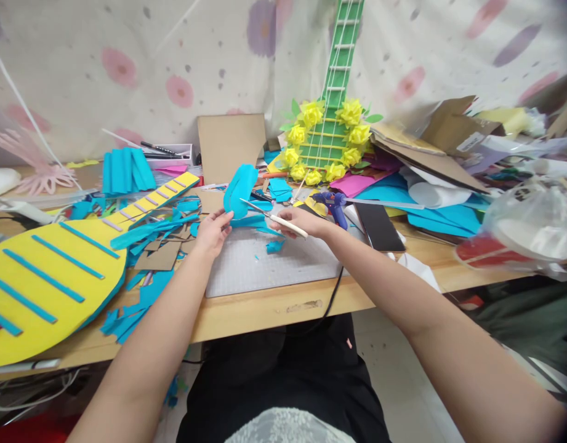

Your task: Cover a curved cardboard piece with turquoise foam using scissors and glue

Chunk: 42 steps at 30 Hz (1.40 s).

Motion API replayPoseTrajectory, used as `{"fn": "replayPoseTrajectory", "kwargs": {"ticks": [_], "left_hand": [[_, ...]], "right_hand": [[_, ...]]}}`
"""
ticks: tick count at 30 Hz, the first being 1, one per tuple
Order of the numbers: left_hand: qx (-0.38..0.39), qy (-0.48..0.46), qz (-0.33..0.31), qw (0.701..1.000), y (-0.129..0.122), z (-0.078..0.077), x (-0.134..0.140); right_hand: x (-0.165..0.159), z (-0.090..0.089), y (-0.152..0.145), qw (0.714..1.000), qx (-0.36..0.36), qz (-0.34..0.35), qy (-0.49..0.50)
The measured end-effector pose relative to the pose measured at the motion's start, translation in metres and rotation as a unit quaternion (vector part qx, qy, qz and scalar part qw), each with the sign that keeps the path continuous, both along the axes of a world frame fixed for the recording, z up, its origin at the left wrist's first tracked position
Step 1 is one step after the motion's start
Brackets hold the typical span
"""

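Observation:
My left hand [214, 231] pinches a curved piece of blue paper [241, 187] by its lower left edge, holding it above the grey cutting mat [260, 271]. In my right hand [296, 223] is a pair of scissors [289, 225] with pale handles, its blades pointing left. The blade tips reach the right edge of the paper; whether they are biting into it I cannot tell. Blue paper strips [253, 224] lie or hang just below the blades. A small blue scrap [274, 247] rests on the mat under my right hand.
At left lies a yellow paper guitar [43, 271] with blue strips; blue and cardboard scraps [160, 255] surround its neck. A green guitar [327, 132] with yellow flowers leans at the back. A blue glue gun [333, 206], a black phone [379, 226] and a plastic-wrapped tub [514, 240] stand right.

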<state>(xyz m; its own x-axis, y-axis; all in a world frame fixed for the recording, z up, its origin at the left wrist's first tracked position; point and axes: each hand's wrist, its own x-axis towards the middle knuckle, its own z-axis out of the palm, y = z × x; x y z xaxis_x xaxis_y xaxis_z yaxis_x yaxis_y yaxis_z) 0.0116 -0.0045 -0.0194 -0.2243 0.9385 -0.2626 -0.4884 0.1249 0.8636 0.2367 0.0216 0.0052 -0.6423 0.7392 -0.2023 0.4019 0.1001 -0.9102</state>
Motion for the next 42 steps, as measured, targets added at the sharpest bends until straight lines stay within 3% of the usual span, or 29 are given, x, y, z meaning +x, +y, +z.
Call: {"fn": "replayPoseTrajectory", "kwargs": {"ticks": [6, 11, 21, 42], "left_hand": [[0.068, 0.017, 0.042, 0.997, 0.000, 0.001, 0.003], [0.119, 0.054, -0.035, 0.991, -0.003, 0.000, 0.008], [0.150, 0.097, -0.063, 0.982, -0.005, 0.002, 0.004], [0.098, 0.089, -0.144, 0.981, -0.011, 0.011, 0.005]], "right_hand": [[-0.003, 0.000, -0.002, 0.999, 0.022, 0.008, -0.038], [-0.006, -0.006, 0.001, 0.999, 0.038, -0.018, -0.029], [0.006, 0.025, -0.005, 0.991, 0.023, 0.114, -0.072], [0.019, 0.027, 0.004, 0.982, -0.002, 0.147, -0.120]]}}
